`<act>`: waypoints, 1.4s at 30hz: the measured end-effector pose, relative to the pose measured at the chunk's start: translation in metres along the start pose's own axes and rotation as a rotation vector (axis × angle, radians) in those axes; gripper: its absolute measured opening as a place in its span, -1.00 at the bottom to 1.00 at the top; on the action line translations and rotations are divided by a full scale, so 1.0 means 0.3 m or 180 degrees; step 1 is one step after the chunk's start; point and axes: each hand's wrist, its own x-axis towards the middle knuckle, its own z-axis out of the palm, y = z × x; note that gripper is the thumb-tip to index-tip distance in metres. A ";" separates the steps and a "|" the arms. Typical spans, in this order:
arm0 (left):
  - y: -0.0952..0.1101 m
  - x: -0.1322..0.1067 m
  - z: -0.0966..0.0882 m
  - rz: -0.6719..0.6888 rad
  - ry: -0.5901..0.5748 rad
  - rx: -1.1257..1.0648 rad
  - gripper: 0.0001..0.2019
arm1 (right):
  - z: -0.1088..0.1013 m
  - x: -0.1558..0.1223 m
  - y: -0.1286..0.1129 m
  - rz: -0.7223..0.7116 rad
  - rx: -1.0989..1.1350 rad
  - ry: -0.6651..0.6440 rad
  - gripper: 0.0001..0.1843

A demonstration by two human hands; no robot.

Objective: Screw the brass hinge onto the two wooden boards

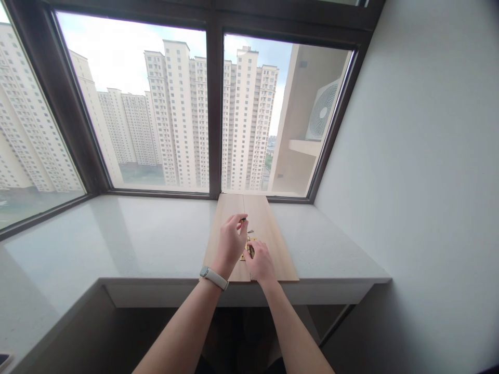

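Observation:
Two pale wooden boards (pixel 275 236) lie side by side, with a narrow seam running between them. My left hand (pixel 232 239) is raised over the boards, its thumb and fingers pinched on a small dark-and-yellow piece (pixel 244 219) whose kind I cannot make out. Close below it, my right hand (pixel 260 261) has its fingers curled on a gold-coloured metal fitting (pixel 249 251) at the seam. Fingers cover much of that fitting, so its exact shape is hidden. Just beyond it rest a few small metal pieces that look like screws (pixel 250 231).
The boards lie across a pale stone sill (pixel 156 239), reaching its front edge. Dark window frames (pixel 215 114) rise behind, and a white wall (pixel 421 156) stands on the right. A dark object (pixel 4 359) shows at the lower left corner.

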 end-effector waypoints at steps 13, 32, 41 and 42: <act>0.002 -0.001 -0.002 -0.0018 -0.0004 0.0030 -0.80 | 0.002 0.002 0.004 0.0031 -0.0004 -0.0021 -0.78; -0.014 -0.003 -0.014 -0.0002 -0.0053 -0.0012 -0.76 | 0.011 0.009 0.023 0.0147 0.0178 -0.0063 -0.63; 0.002 0.000 -0.015 -0.0046 0.0000 0.0036 -0.88 | 0.004 0.004 0.016 0.0188 0.0219 -0.0057 -0.61; 0.002 0.000 -0.014 -0.0073 0.0026 0.0035 -0.89 | 0.003 0.004 0.016 0.0185 0.0211 -0.0058 -0.61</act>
